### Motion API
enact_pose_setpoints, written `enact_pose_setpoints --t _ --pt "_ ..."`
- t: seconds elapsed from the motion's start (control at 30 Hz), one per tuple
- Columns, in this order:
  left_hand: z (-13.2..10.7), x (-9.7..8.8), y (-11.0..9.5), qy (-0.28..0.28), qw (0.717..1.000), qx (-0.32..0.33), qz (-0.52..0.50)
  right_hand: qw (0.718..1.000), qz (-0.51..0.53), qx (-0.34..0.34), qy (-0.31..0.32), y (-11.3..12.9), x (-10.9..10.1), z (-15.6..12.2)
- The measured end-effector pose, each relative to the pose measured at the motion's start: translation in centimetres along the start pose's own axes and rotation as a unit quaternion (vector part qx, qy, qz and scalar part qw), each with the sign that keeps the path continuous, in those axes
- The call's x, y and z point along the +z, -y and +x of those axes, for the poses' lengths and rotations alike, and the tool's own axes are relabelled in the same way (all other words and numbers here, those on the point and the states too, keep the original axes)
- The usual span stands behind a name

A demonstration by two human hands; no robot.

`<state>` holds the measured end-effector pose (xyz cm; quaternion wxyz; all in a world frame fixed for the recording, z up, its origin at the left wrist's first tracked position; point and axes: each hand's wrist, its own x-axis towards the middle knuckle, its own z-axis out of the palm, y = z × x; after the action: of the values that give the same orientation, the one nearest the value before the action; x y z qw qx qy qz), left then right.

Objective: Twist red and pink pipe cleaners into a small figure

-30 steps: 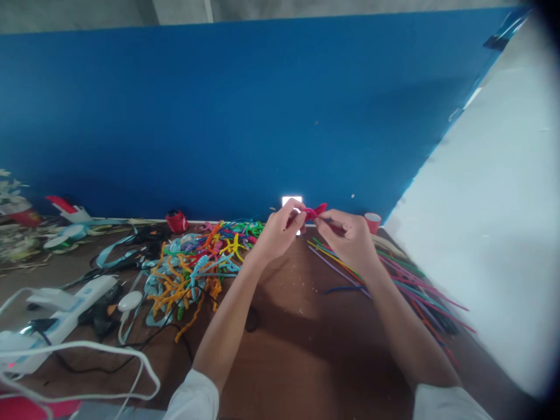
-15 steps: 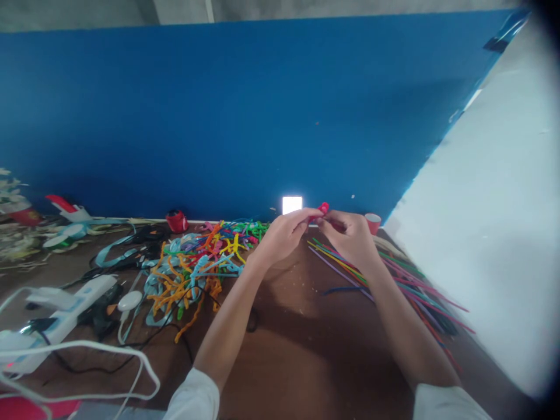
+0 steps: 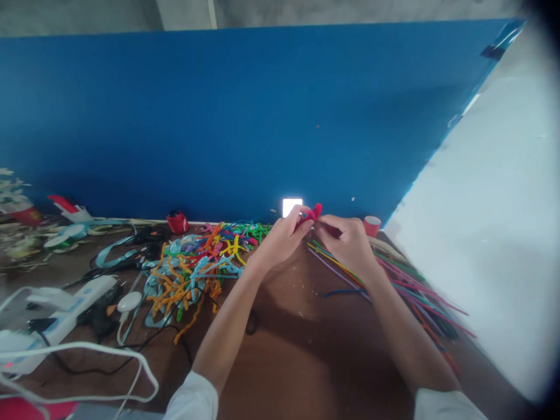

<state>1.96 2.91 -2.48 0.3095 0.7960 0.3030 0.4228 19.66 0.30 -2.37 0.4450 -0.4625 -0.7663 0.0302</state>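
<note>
Between my two hands, near the back of the brown table (image 3: 301, 350), is a bent red pipe cleaner piece (image 3: 317, 211). My left hand (image 3: 284, 233) pinches it between thumb and fingers. My right hand (image 3: 345, 236) is closed too, its thumb and fingertips pressed together at the right side of the red piece. Part of the piece is hidden by the fingers. Straight pipe cleaners (image 3: 429, 291) of several colours lie under and beside my right forearm. A tangled heap of bent pipe cleaners (image 3: 201, 265) lies left of my left hand.
A bright white light (image 3: 291, 205) stands behind my hands at the blue panel (image 3: 262, 116). Red cups (image 3: 372, 224) and a red container (image 3: 177, 222) stand at the back. At left are a power strip (image 3: 65, 321), cables, a glue gun (image 3: 102, 309) and ribbon (image 3: 107, 254).
The red piece has turned and shifted slightly left, and more of it shows above my left fingers. My left fingers have lifted around it; my right hand has moved slightly left and lower.
</note>
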Motion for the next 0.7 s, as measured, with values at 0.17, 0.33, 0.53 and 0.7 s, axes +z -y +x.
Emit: enact_pose_setpoints --t 0.17,0.33,0.53,0.7 --pt "0.2 0.1 0.1 -0.004 0.990 -0.047 -0.133 0.997 -0.044 -0.044 0.039 0.0 0.0 0.0" --pt "0.6 0.0 1.0 -0.001 0.964 -0.090 -0.250 0.997 -0.035 -0.049 0.058 0.1 -0.2 0.0" --pt "0.6 0.2 1.0 0.025 0.967 -0.076 -0.243 0.998 -0.022 -0.036 0.036 -0.2 0.1 0.0" --pt "0.7 0.9 0.8 -0.054 0.975 -0.038 -0.212 0.999 -0.033 -0.031 0.008 0.2 0.5 -0.2"
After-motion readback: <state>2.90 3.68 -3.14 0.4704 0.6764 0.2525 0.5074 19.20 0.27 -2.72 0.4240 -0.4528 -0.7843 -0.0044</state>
